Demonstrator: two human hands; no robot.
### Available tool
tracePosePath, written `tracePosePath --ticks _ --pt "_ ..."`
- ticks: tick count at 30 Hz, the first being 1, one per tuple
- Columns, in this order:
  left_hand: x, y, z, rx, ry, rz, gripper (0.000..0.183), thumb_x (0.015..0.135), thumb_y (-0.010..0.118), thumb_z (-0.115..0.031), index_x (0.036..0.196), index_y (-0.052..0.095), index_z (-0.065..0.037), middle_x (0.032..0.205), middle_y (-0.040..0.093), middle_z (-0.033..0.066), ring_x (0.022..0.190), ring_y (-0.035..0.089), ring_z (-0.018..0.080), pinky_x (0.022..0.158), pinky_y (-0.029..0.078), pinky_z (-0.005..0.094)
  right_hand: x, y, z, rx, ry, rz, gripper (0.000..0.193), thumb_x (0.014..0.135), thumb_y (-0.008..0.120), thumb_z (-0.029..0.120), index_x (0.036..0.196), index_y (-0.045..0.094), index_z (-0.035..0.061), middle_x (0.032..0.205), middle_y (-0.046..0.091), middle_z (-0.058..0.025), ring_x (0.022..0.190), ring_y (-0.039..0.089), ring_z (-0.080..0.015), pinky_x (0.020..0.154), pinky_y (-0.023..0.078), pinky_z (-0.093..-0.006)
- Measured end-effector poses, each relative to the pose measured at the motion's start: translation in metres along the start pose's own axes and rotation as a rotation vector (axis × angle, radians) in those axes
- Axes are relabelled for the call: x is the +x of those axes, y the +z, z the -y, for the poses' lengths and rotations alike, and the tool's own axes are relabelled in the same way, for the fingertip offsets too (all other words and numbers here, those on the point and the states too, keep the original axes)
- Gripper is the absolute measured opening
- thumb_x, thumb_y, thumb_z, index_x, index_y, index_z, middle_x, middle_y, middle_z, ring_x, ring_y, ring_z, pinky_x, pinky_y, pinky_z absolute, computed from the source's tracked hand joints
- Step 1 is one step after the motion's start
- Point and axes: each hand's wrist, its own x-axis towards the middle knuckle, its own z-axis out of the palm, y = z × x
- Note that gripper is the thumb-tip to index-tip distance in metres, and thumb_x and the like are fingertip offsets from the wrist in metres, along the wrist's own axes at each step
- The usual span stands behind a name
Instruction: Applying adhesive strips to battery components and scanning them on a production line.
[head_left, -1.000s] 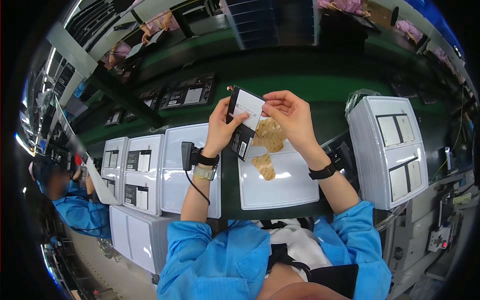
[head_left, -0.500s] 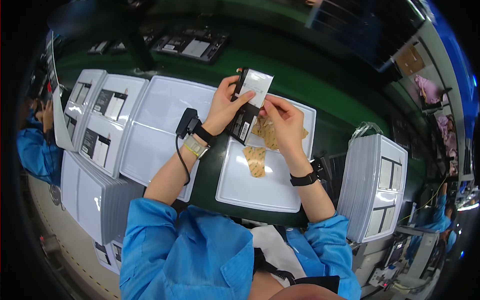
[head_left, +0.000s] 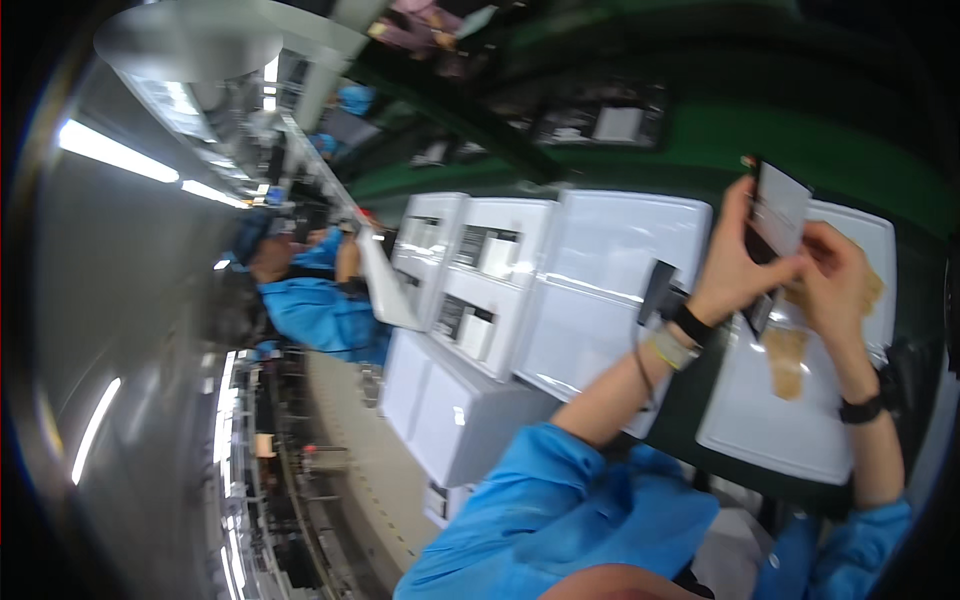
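Observation:
A flat black-and-silver battery (head_left: 782, 208) is tilted up over the right-hand white tray, gripped by my left hand (head_left: 735, 265), whose thumb reaches across its lower part. My right hand (head_left: 838, 285) has its thumb and fingers pinched together at the battery's right edge, close to the left thumb. What lies between those fingertips is too blurred to make out. Below the hands, a tan sheet piece (head_left: 786, 362) rests on the white tray (head_left: 760, 430). More tan pieces (head_left: 872, 290) are partly hidden behind my right hand.
Left of my arms stands a white two-part tray (head_left: 620, 240). Further left, trays (head_left: 500, 215) hold several batteries, beside a stack of white trays (head_left: 440, 400). Dark device housings (head_left: 610, 122) line the green bench's far side. A co-worker in blue (head_left: 320, 310) is at left.
The whole view has swung left, so my hands and trays now appear further right and blurred. The battery has tilted more edge-on, and both hands are closer together on it.

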Motion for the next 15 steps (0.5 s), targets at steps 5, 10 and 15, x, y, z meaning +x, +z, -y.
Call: tracePosePath --ticks 5,10,15 --pt "-0.004 -0.008 0.001 -0.140 -0.008 -0.007 0.087 0.089 0.075 -0.018 0.156 0.022 -0.002 0.147 0.048 0.0170 0.137 0.047 0.0263 0.117 0.034 0.0389 0.004 0.018 0.030 0.114 0.064 -0.024 0.018 0.097 0.064 -0.001 0.113 0.068 -0.0062 0.103 0.069 -0.0071 0.093 0.066 -0.0105 0.084 0.055 -0.0249" --pt "-0.007 -0.032 -0.009 -0.353 -0.092 -0.137 0.061 0.103 0.055 -0.040 0.149 0.034 -0.004 0.134 0.058 0.0189 0.110 0.067 0.0267 0.091 0.059 0.0378 0.020 0.021 0.052 -0.165 -0.106 -0.204 0.015 0.100 0.065 0.007 0.111 0.073 0.0003 0.099 0.072 -0.0033 0.084 0.065 -0.0076 0.075 0.054 -0.0233" --pt "-0.007 -0.063 -0.012 -0.349 -0.043 -0.219 0.066 0.103 0.055 -0.043 0.149 0.035 -0.001 0.141 0.056 0.0245 0.109 0.069 0.0253 0.093 0.058 0.0367 0.016 0.068 0.041 -0.305 -0.132 -0.071 0.015 0.092 0.074 0.012 0.103 0.076 0.0026 0.090 0.073 -0.0097 0.080 0.071 -0.0149 0.071 0.058 -0.0281"
